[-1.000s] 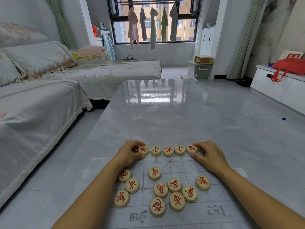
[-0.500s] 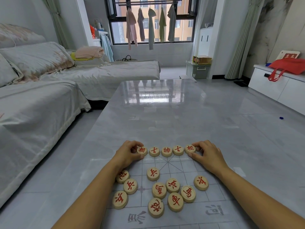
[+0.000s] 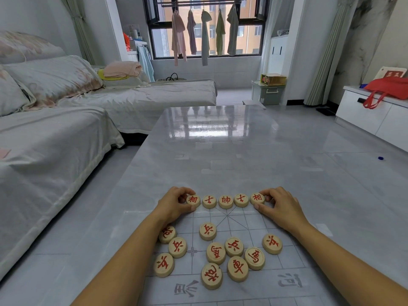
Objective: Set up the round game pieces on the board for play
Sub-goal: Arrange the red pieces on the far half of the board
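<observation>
Our left hand (image 3: 175, 206) and right hand (image 3: 283, 209) each pinch an end of the far row of round red-lettered wooden pieces (image 3: 225, 201), seemingly squaring it on the pale gridded board (image 3: 245, 226).

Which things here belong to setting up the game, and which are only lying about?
For the job: board, left hand pinching left end piece, right hand pinching right end piece, three middle pieces, loose pieces.
Lying about: red bag, pink cloth, yellow box.
</observation>
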Motion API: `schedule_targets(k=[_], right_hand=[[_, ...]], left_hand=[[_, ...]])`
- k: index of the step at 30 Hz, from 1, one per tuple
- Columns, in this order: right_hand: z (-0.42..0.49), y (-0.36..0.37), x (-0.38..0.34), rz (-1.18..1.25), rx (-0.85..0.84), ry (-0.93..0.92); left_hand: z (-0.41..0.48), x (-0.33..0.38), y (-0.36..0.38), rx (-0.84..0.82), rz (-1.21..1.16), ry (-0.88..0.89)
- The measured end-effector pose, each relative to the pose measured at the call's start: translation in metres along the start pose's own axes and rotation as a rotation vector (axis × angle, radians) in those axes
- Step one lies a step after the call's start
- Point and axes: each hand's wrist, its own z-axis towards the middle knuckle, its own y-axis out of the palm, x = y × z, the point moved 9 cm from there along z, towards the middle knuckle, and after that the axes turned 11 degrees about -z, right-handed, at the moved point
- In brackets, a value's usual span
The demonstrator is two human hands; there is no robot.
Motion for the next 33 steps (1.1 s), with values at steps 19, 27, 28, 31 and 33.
schedule_targets(k=[19,27,28,31,33], right_hand=[[0.001,0.0,0.0,-0.005,0.009,-0.004],[-0.001,-0.001,-0.001,0.002,-0.003,0.004],[-0.001,-0.002,-0.001,0.011,-0.005,0.008],[-0.002,-0.004,-0.001,0.054,0.001,0.027],[-0.003,-0.006,-0.001,0.091,0.007,0.046]], left_hand=[[-0.003,0.007,0.0,0.056,0.03,-0.036],[-0.002,0.005,0.0,0.047,0.028,-0.072],[-0.003,0.004,0.0,0.029,-0.006,-0.083],[-0.007,0.002,-0.004,-0.044,-0.158,-0.103],[-0.013,0.004,-0.013,-0.039,-0.187,-0.08]])
